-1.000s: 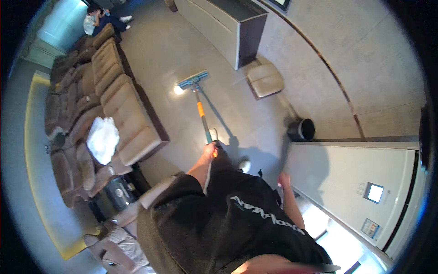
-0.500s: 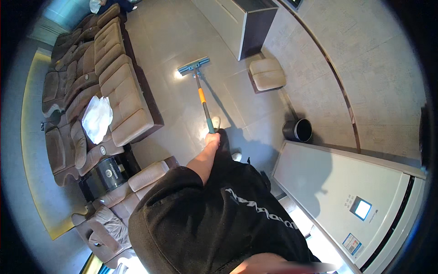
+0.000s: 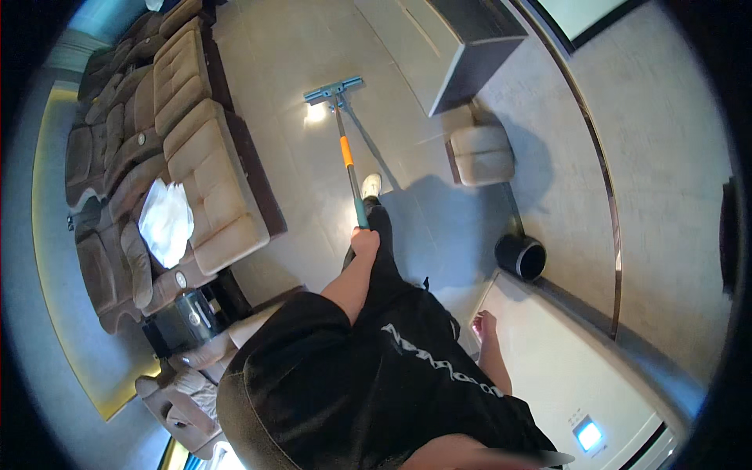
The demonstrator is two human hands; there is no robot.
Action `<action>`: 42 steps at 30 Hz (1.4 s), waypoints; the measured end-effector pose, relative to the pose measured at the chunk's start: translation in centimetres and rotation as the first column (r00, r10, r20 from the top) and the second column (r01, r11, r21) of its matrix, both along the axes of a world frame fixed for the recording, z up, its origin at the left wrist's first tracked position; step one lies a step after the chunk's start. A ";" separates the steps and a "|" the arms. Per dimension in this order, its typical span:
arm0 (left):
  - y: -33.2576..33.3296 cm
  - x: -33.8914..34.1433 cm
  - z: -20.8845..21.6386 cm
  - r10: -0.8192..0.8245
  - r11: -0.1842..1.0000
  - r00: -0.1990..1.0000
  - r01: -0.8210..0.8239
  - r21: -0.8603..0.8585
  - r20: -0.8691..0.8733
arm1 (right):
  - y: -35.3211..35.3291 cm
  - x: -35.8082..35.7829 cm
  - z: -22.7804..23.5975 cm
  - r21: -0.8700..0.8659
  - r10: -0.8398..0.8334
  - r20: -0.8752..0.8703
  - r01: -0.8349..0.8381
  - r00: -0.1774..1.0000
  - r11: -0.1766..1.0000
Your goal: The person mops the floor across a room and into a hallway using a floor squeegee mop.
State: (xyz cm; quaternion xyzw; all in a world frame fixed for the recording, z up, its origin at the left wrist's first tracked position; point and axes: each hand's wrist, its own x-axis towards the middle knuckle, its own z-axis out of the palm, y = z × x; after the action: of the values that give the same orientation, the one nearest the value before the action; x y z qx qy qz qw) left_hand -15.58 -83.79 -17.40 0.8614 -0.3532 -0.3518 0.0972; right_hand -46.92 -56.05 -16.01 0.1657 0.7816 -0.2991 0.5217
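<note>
My left hand grips the green upper end of a mop, its handle slanting away from me to the blue head, flat on the gray floor at the far center. My right hand, well apart from the left, hangs beside a white cabinet, fingers curled; I cannot tell whether it holds anything. Brown recliners line the left side, a white bundle lying across one. To the right, a padded stool stands beyond a black bin.
</note>
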 end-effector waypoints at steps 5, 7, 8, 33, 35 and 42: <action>-14.0 2.2 1.8 -0.074 0.997 0.996 0.075 -0.023 0.047 | -9.9 4.0 -5.7 -0.133 -0.041 0.323 0.089 0.946 0.987; -19.3 4.8 -3.1 0.086 0.996 0.992 -0.085 0.011 -0.093 | -20.2 7.4 -3.2 -0.086 0.068 0.347 -0.040 0.935 0.995; -21.9 5.5 -4.2 0.083 0.997 0.993 -0.082 0.012 -0.084 | -24.8 9.8 -1.8 -0.051 0.069 0.403 -0.052 0.913 0.997; -29.3 6.1 -1.9 0.119 0.988 0.966 -0.093 0.120 -0.232 | -10.8 4.7 -3.5 -0.096 0.852 -0.382 -0.933 0.357 0.348; -27.4 4.4 0.1 0.051 0.996 0.947 -0.023 0.091 -0.319 | -13.0 2.3 -1.8 -0.060 0.991 -0.082 -0.993 0.110 0.105; -7.4 3.7 -3.0 -0.349 0.928 0.901 0.294 -0.228 -0.260 | -15.5 -7.9 6.6 -0.425 0.311 -0.066 -0.308 0.948 0.851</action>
State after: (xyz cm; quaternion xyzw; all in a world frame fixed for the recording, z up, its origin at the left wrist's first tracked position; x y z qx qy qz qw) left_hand -11.85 -91.17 -20.45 0.7160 -0.5031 -0.4538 0.1682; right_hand -54.78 -71.57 -9.44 -0.0806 0.7113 -0.3758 0.5885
